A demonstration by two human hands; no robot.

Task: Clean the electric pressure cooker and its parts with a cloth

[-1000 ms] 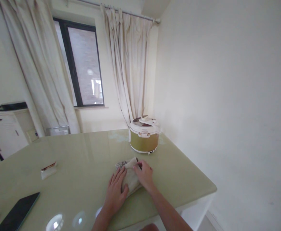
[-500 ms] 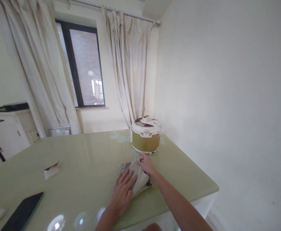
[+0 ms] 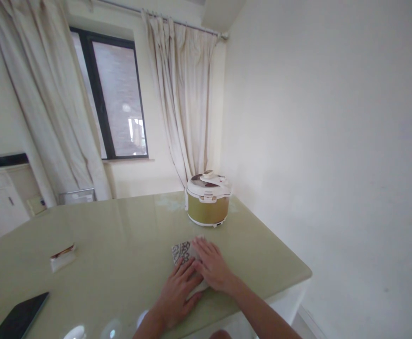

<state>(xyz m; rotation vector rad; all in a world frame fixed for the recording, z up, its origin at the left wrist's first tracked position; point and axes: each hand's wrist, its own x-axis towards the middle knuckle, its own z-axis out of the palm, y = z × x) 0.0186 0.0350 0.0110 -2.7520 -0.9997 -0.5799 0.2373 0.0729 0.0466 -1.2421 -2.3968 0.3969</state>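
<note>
A folded cloth [image 3: 181, 250], pale with a dark scroll pattern at its far left corner, lies on the green tabletop [image 3: 121, 245]. My left hand [image 3: 181, 291] presses flat on its near left side, fingers stretched out. Across its right part lies my right hand [image 3: 212, 263], also flat with the fingers extended, its fingertips close to the left hand's. Much of the cloth is hidden beneath both hands. Just beyond it stands a green and white rice cooker [image 3: 208, 200] with its lid down.
To the left are a small packet [image 3: 63, 257] of what looks like tissues and a dark flat tablet or phone [image 3: 20, 318]. A white wall [image 3: 315, 141] runs along the right. Curtains [image 3: 188, 94] and a window [image 3: 119, 99] are behind the table.
My right hand has let go of the cloth's far edge and now lies flat on it. The cloth is folded smaller. The view has swung slightly right.
</note>
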